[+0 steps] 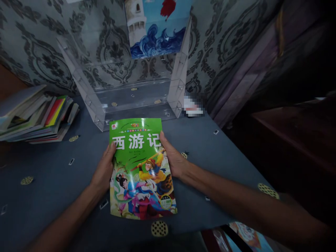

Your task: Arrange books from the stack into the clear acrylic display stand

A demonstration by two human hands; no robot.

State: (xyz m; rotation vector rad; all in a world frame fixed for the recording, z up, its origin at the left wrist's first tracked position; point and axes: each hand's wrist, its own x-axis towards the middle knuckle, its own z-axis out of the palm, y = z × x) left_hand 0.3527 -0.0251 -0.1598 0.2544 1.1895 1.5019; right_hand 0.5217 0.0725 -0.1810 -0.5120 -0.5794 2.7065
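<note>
A green illustrated book [141, 168] with large white Chinese characters is held upright-facing in front of me, its cover toward my eyes. My left hand [105, 164] grips its left edge, thumb on the cover, the other fingers hidden behind. On the opposite edge my right hand [173, 159] holds it the same way, thumb near the last character. Just beyond the book's top edge stands a clear acrylic rack [139, 92] with stepped side panels; its lower shelves hold no books that I can see.
At the left lies a leaning pile of books [49, 117]. A blue picture with waves [157, 35] is at the top of the rack. A pixelated item [193, 105] sits right of the rack. Purple curtain [241, 73] hangs at the right, and colourful items [246, 234] are below the table's front edge.
</note>
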